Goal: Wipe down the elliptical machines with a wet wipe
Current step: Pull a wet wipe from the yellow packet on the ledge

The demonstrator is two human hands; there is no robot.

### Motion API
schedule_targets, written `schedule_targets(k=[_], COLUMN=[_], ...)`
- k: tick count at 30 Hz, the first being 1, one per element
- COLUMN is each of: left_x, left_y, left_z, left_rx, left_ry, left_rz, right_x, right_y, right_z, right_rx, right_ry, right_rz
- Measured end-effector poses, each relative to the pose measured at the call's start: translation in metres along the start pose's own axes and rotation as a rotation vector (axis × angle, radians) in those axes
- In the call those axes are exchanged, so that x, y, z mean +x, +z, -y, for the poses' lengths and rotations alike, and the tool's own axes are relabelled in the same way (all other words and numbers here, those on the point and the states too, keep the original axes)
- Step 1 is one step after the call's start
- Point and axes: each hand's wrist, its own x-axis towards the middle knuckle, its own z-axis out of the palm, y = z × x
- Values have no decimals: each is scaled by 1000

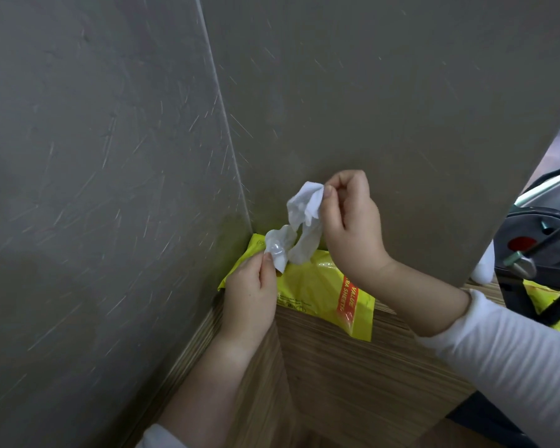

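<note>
The person's at the wipe-grabbing stage, no wiping done yet. The yellow pack (324, 289) sits wedged into the wall corner on a wood surface, which probably keeps it from sliding while they pull. The right hand (349, 221) pinches the top of the wipe (306, 205) between thumb and curled fingers, lifting it up out of the pack. The left hand (249, 295) pinches a shiny crumpled bit that looks like the seal flap (277, 248), likely holding it back so the opening stays clear, though it's hard to be sure it isn't more wipe. The elliptical (537, 237) pokes in at the right edge, well apart from the wipe.
</note>
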Motion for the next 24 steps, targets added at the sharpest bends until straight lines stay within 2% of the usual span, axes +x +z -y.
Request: schedule_targets(k=[10,17,20,24], left_x=[1,4,7,6], left_y=[-1,0,0,10], left_z=[1,5,2,1], left_rx=[-7,-19,-45,-24], left_ry=[-29,-5,72,142], left_rz=[14,56,123,332], right_x=[24,51,53,51], right_y=[-4,-17,-20,-21], right_z=[21,43,43,39], right_rx=[96,137,84,-11], right_ry=[-69,-149,-186,-218], right_rz=[6,-107,-125,-219])
